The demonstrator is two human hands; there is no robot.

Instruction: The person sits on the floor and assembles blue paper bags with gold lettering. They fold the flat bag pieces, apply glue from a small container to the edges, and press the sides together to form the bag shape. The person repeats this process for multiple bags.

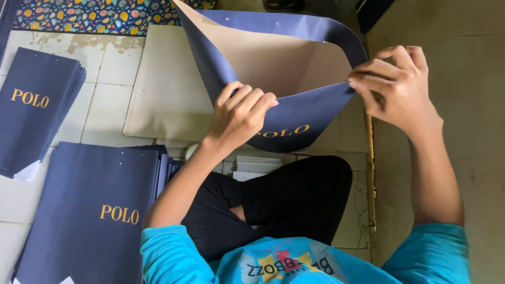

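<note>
Navy paper bag (294, 123), brown inside, gold lettering: being held open at upper centre of frame. Left hand (239, 115) is gripping its near rim, fingers curled over; right hand (397, 87) is pinching the right edge. Two stacks of flat navy bags: one (87, 215) lying at lower left, one (34, 105) at far left. Beige sheet (168, 84) lying behind.

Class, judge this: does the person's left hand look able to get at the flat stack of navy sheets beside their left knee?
Probably yes: the stack lies uncovered beside that arm, but the left hand now grips the bent navy sheet.
</note>
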